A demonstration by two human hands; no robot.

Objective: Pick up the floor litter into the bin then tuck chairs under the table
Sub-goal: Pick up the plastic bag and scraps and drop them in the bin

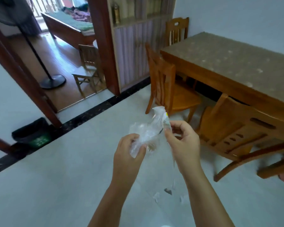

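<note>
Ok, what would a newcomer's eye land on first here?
The crumpled clear plastic wrapper at centre, held between left hand and right hand. At right, a far orange-brown wooden chair and a near chair stand pulled out from the long wooden table; a black bin with green front sits at far left.

Clear wrapper (147, 131), black-and-green bin (33, 133), speckled tan table (236, 63)

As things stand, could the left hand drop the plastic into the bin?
Probably not yet: the left hand grips the clear plastic, and the bin sits out of reach across open floor; nothing blocks a walk there.
</note>
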